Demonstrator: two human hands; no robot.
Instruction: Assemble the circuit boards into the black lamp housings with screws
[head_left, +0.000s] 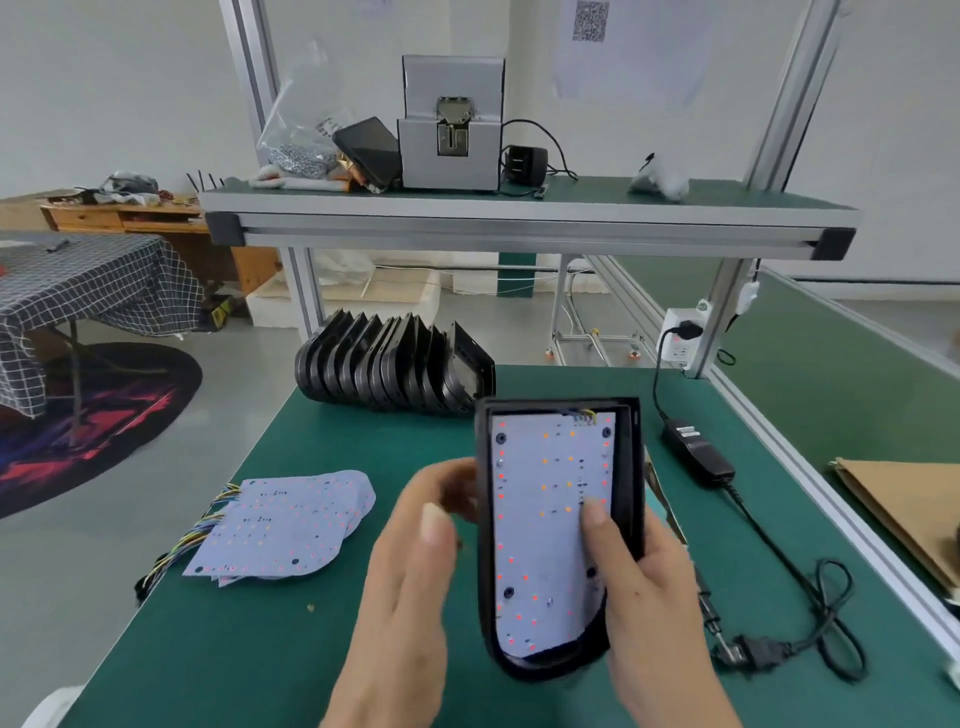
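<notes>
Housing (558, 540) looked light and rigid, best held by its rim; right hand (644, 561) gripped it, thumb pressing the thin board (545, 525); left hand (415, 551) beside it, relaxed, empty.

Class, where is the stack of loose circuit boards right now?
In the head view, the board stack lies on the green table's left side, in front of the housing row, left of the left hand.
</notes>
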